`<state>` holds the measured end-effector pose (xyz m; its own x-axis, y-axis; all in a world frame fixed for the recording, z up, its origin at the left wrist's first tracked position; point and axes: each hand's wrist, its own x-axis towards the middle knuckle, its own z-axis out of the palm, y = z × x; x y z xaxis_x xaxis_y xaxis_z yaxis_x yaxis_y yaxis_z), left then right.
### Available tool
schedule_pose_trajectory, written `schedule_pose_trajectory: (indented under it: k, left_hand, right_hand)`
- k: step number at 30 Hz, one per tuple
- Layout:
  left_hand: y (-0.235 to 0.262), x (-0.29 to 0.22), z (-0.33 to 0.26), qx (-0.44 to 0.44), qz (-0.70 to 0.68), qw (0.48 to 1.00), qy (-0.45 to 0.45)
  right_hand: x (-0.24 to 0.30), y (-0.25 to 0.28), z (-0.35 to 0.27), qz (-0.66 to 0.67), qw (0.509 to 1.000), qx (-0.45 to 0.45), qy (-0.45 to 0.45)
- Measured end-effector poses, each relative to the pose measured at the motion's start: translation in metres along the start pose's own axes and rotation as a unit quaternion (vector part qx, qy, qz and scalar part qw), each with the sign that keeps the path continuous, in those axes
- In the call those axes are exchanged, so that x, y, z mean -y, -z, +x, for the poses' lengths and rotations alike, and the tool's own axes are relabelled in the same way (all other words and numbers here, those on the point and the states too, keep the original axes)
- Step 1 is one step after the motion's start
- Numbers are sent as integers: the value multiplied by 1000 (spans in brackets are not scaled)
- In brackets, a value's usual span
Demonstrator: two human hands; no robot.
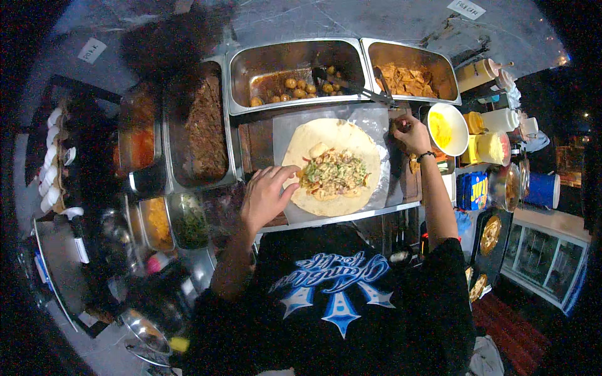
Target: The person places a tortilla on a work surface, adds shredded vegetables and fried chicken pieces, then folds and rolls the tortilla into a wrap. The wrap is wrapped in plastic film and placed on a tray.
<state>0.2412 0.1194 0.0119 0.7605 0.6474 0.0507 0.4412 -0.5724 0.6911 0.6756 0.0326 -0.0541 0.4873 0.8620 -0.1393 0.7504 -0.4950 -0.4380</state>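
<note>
My left hand (264,195) sits low-centre of the frame, fingers spread and loosely curled, fingertips resting on the left rim of the flour tortilla (332,166); it grips nothing, only pins the edge. My right hand (411,135) is at the right-centre, just past the tortilla's right rim, fingers bunched closed around something small. Can't tell what, too blurred.

The tortilla lies flat and open at centre frame on a sheet of foil wrap (376,122) over the board. It's roughly round, so no real heading. The filling heap (334,172) on it gives the axis: chopped mix with greens, long way running left to right, slightly below the tortilla's middle.

Step, as I judge it: loading, wrap not yet folded. The next move likely calls for the right hand to carry across onto the heap while the left holds the rim steady.

Farther up: steel tray of small round potatoes in sauce (295,84) at top centre, tray of shredded orange filling (407,78) with tongs (379,84) at top right, yellow sauce tub (446,128) right.
</note>
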Motion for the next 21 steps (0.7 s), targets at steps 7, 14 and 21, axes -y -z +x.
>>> schedule_pose_trajectory:
  k: [7, 14, 21]
  left_hand:
    - [6, 8, 1, 41, -13, 999, -19]
    - [-12, 7, 4, 31, -48, 997, -49]
    - [-56, -1, 20, -14, -28, 993, -117]
  right_hand:
    - [25, 8, -35, 145, 985, -92, 1]
    - [137, -15, -119, 95, 966, -9, 242]
    - [141, -41, -121, 11, 959, -9, 283]
